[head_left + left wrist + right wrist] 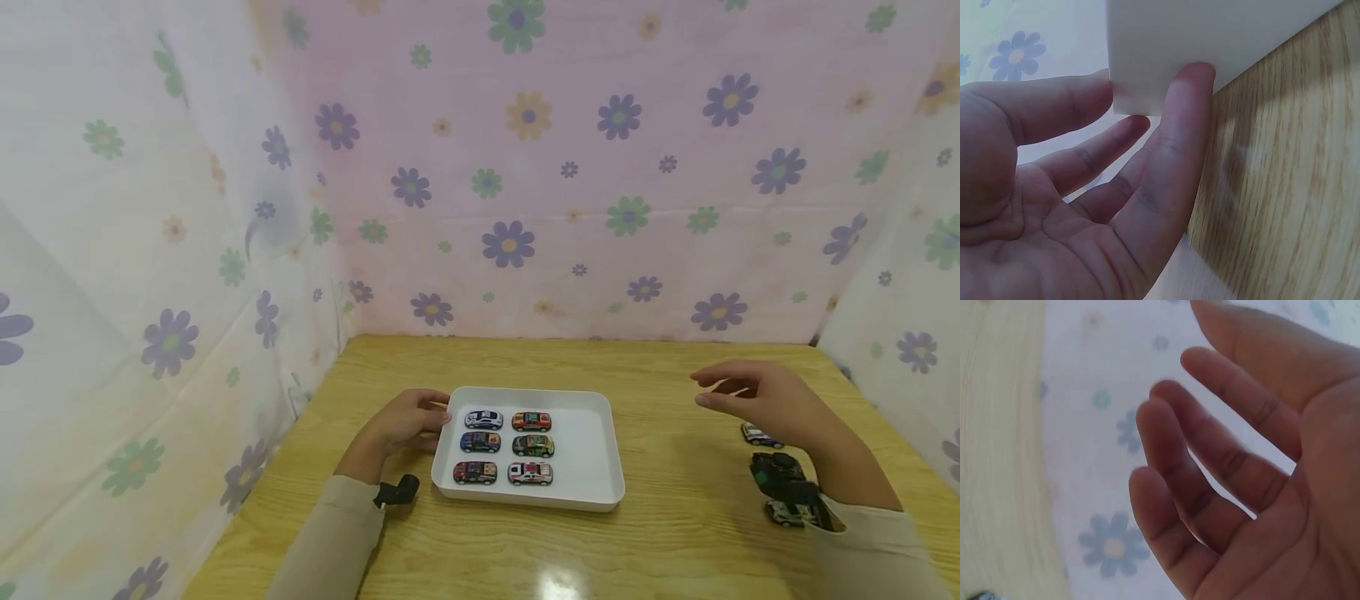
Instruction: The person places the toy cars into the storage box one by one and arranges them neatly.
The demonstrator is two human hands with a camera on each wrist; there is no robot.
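Note:
A white rectangular tray [587, 450] holds several toy cars in two columns at its left and middle, among them a white-and-black car [483, 419], a red-and-yellow car [532, 421] and a white-and-red car [530, 473]. My left hand [412, 419] is at the tray's upper left side. In the left wrist view, fingertips [1191, 78] touch the tray's outer wall, and the thumb lies at its edge. My right hand [757, 396] hovers above the table right of the tray. Its fingers are loosely bent with nothing between them, as the right wrist view shows.
Under the right forearm, a white-and-blue toy car [761, 435] and a green-and-black toy car [786, 512] sit on the wooden table [675, 533], partly hidden by the arm and wrist camera. Flowered cloth [570, 250] hangs behind the table and along both sides.

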